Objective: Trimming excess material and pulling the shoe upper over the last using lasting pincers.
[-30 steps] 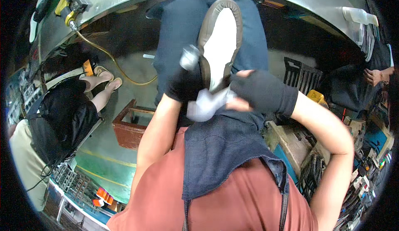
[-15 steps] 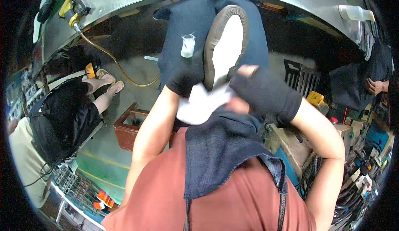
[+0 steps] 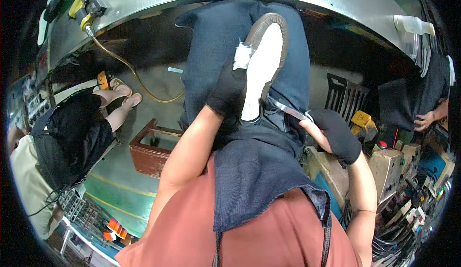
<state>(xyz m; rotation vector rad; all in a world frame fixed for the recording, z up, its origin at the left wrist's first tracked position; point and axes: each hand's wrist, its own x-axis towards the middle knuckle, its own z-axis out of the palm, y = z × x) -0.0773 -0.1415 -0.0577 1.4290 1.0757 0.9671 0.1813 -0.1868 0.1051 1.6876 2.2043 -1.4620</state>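
We find few items of this class, and none near the middle of the frame. At the lower left edge we note a cluster of small orange-red packages (image 3: pixel 114 228) on a blue shelf, too small and bent by the lens to tell their form closely; at the right, beside the dark slatted crate, we note a yellow box-shaped casing (image 3: pixel 361 120) with a dark patch on its face that may be a label, though we cannot tell. We see no signs and no lit screens.
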